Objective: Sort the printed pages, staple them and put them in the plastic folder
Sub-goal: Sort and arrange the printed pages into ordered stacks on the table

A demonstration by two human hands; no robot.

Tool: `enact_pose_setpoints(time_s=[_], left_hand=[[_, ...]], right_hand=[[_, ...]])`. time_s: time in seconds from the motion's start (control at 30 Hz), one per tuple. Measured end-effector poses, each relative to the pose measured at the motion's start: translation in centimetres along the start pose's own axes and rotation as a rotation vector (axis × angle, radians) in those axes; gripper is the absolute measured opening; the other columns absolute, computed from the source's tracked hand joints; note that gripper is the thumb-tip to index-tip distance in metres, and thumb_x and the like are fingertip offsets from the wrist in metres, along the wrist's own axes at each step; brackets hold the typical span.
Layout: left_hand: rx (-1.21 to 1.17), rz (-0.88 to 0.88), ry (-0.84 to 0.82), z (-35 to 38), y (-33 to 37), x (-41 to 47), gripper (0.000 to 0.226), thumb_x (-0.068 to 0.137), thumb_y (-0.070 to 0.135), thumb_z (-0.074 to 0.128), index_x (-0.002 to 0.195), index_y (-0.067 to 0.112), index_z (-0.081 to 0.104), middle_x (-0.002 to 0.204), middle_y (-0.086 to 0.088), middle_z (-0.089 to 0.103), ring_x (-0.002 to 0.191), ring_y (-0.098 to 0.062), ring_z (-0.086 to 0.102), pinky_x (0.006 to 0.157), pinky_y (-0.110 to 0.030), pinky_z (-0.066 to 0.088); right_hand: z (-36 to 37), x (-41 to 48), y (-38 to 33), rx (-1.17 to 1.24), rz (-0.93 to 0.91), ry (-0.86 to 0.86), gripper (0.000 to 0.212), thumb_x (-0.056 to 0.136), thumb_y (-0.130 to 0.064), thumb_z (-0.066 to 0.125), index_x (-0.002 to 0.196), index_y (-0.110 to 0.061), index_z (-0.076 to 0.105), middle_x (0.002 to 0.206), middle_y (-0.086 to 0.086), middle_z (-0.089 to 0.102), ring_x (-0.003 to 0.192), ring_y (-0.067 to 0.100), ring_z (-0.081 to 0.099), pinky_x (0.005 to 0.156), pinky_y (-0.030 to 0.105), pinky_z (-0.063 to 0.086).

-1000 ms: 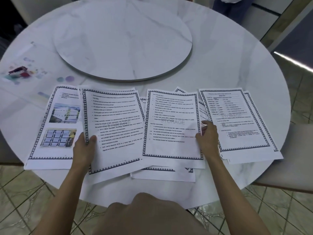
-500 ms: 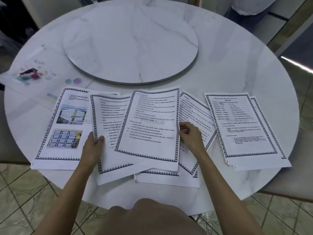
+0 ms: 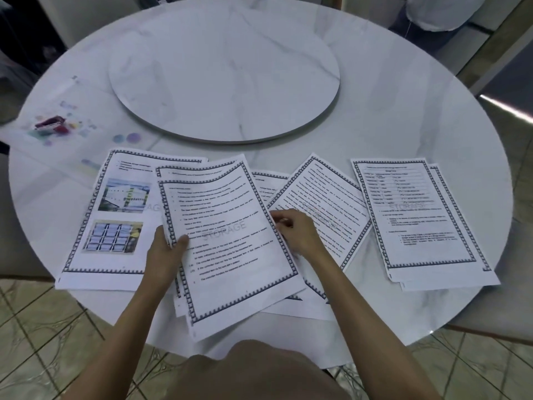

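Spreading across the near half of the table (image 3: 403, 116), the printed pages (image 3: 418, 215) lie in overlapping piles, the top sheet (image 3: 230, 255) of the middle pile tilted between both hands. The left hand (image 3: 165, 255) grips that pile's left edge, thumb on top, while the right hand (image 3: 297, 235) pinches the top sheet's right edge with curled fingers. Far left, a red stapler (image 3: 49, 123) rests on the clear plastic folder (image 3: 52, 151).
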State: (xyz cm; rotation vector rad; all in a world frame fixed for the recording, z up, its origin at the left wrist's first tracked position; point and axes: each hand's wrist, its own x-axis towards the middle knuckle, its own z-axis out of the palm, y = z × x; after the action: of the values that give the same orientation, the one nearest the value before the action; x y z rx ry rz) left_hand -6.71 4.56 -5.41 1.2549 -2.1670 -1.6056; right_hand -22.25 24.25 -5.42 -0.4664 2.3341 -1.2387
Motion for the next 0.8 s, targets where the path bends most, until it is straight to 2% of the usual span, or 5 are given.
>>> enact_pose_setpoints(time_s=[0.17,0.3,0.5,0.63,0.8], left_hand=[[0.044,0.045,0.056,-0.8,-0.4,0.3,0.039,0.096,0.02,0.046,0.133,0.008,0.044,0.132,-0.016,0.053,0.121,-0.034,0.049,0.101,-0.045,0.04],[-0.022,0.041,0.105,-1.1,0.0,0.4,0.036,0.097,0.022,0.044,0.128,0.005,0.048,0.128,-0.016,0.055,0.117,-0.034,0.052,0.091,-0.036,0.041],[-0.043,0.06,0.08,-1.4,0.3,0.5,0.037,0.096,0.021,0.047,0.129,0.007,0.048,0.129,-0.013,0.056,0.117,-0.031,0.053,0.089,-0.035,0.041],[-0.018,0.073,0.07,-2.0,0.1,0.7,0.036,0.096,0.017,0.047,0.13,0.007,0.047,0.129,-0.014,0.055,0.118,-0.031,0.052,0.094,-0.038,0.041],[-0.013,0.074,0.095,-2.6,-0.1,0.8,0.035,0.097,0.019,0.044,0.13,0.007,0.047,0.13,-0.014,0.054,0.119,-0.032,0.05,0.089,-0.033,0.039]], right_hand=[[-1.5,-0.5,1.5,-0.085,0.063,0.234,0.03,0.087,-0.007,0.058,0.117,-0.008,0.061,0.117,0.012,0.052,0.103,0.019,0.055,0.089,0.019,0.043],[-3.1,-1.2,3.1,-0.428,0.144,0.33,0.045,0.084,-0.021,0.063,0.126,-0.01,0.053,0.128,0.012,0.042,0.12,0.028,0.037,0.097,0.036,0.037],[-3.4,-1.4,3.6,-0.495,0.208,0.263,0.062,0.081,-0.035,0.065,0.134,-0.011,0.042,0.138,0.012,0.033,0.128,0.028,0.028,0.105,0.04,0.029],[-3.4,-1.3,3.6,-0.513,0.184,0.22,0.065,0.082,-0.035,0.064,0.136,-0.012,0.038,0.141,0.01,0.029,0.13,0.027,0.025,0.107,0.04,0.026],[-3.8,-0.8,3.7,-0.509,0.15,0.167,0.064,0.081,-0.032,0.066,0.135,-0.014,0.039,0.142,0.009,0.028,0.131,0.027,0.025,0.108,0.04,0.026]])
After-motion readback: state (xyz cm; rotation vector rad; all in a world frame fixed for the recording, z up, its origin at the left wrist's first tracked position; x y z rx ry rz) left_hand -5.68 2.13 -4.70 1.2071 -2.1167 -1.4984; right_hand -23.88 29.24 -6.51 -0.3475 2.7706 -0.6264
